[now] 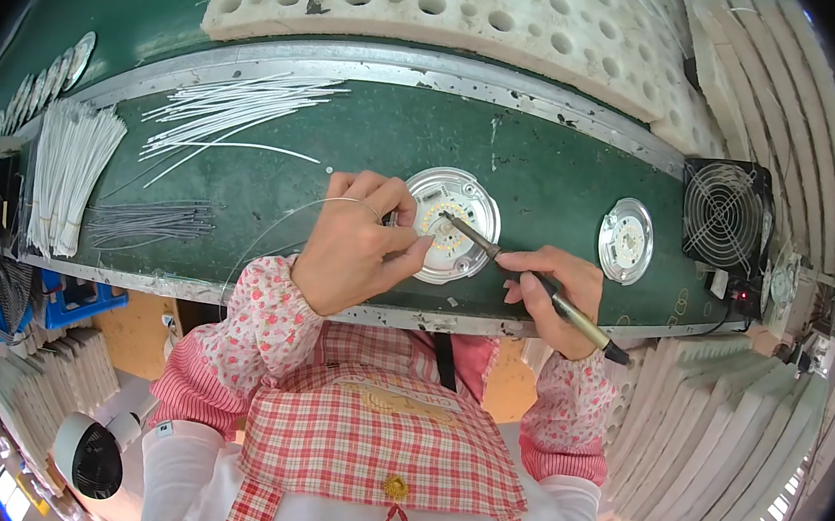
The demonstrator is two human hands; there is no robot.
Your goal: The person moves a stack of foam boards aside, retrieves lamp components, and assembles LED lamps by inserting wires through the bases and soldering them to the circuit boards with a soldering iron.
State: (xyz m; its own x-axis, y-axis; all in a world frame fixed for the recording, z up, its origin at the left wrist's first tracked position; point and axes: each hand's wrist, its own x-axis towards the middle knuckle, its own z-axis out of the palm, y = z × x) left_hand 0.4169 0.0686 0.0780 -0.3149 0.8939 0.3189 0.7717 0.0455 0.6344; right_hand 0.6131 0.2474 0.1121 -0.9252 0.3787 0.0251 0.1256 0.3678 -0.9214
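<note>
Soldering iron (587,329) pinched pencil-fashion between thumb and fingers of the right hand (564,287), gold handle slanting back toward the near edge of the bench, narrow end aimed up and leftward at the middle of a round white disc (458,254). Disc lying flat on the green bench top (547,173), straight ahead of the body, between the two hands, with a ring of small yellow dots around its centre; impossible to tell whether touched by the iron's tip or just beneath it. Left hand (348,249) at the left side of the disc, fingers curled, thumb and forefinger drawn close together over the rim; impossible to tell what, if anything, is clasped at the fingertips. Thin wire (275,225) arcing from near the bench edge up to the same hand. Farther right, well apart, a second disc (626,245), then a black fan with wire guard (723,215). Over to the left, loose white wires (235,117) in a fanned heap, grey wires (149,225) nearer the body, and a thick white bundle (74,177) beside both. Beyond the metal strip (406,62), pale foam slabs (460,24) full of round holes. Below, a red checked apron (380,438) and strawberry-patterned sleeves (267,311).
</note>
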